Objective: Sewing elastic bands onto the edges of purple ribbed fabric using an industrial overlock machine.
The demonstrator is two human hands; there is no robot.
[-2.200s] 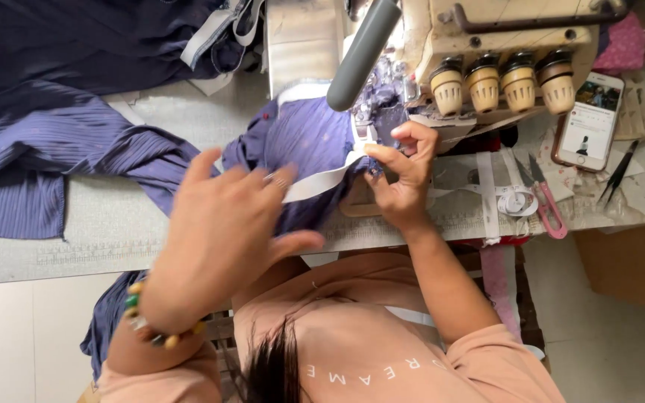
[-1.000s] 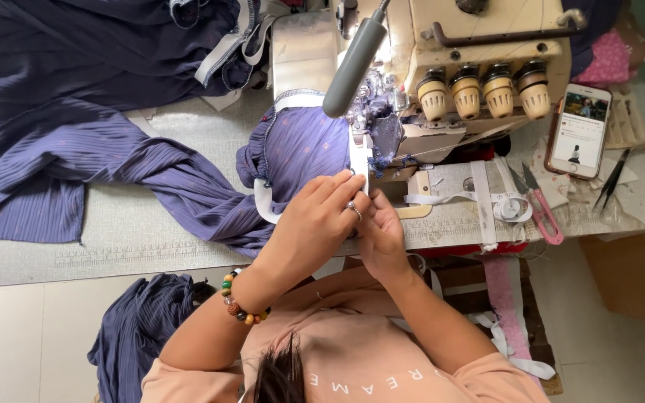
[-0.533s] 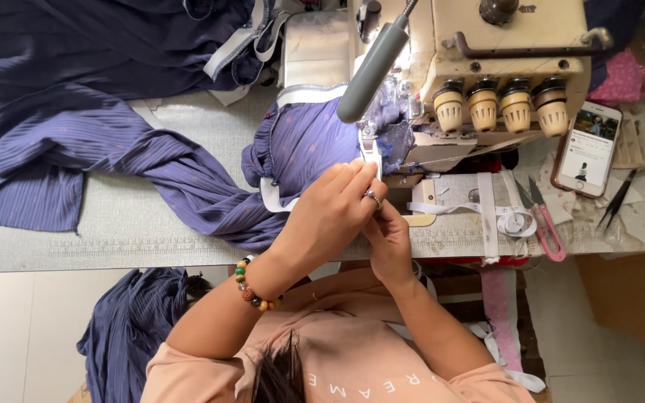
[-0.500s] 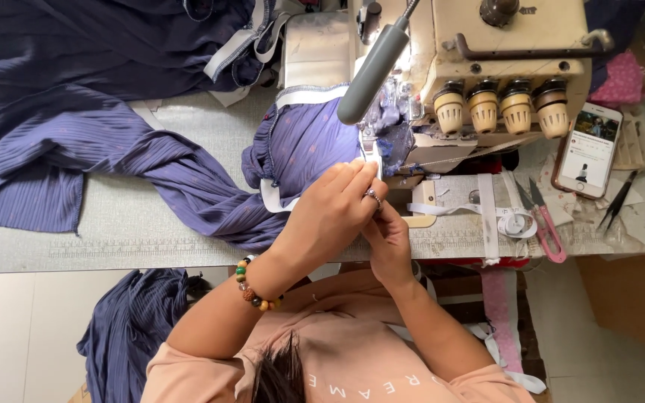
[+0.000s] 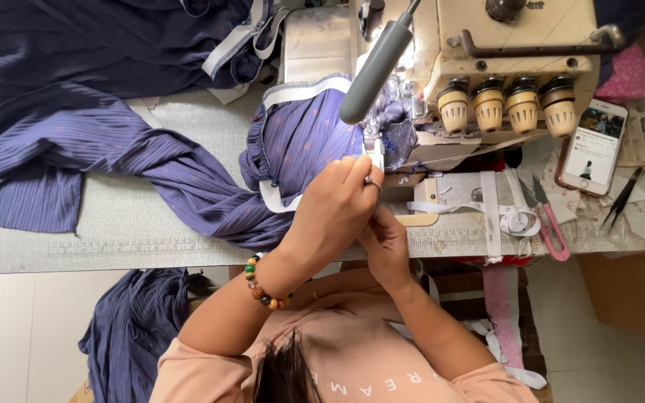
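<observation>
Person wears a salmon-pink short-sleeved top (image 5: 382, 380); pale lettering runs across its chest, seen upside down from above; sleeves end above the elbows, forearms bare; dark hair (image 5: 285, 373) falls at the lower centre; left wrist carries a beaded bracelet (image 5: 264, 284) with green, brown, red and amber beads; left hand (image 5: 334, 209) bears a ring (image 5: 372, 180) on one finger; right hand (image 5: 386, 242) shows no jewellery.

Both arms stretched forward, elbows bent, forearms bare. Left hand (image 5: 334, 213) on top, back facing up, fingers curled and pinched together at the tips. A ring on one finger, a bead bracelet (image 5: 264, 283) round the left wrist. Right hand (image 5: 386, 242) tucked just under the left, touching it, fingers bent and mostly hidden.
</observation>
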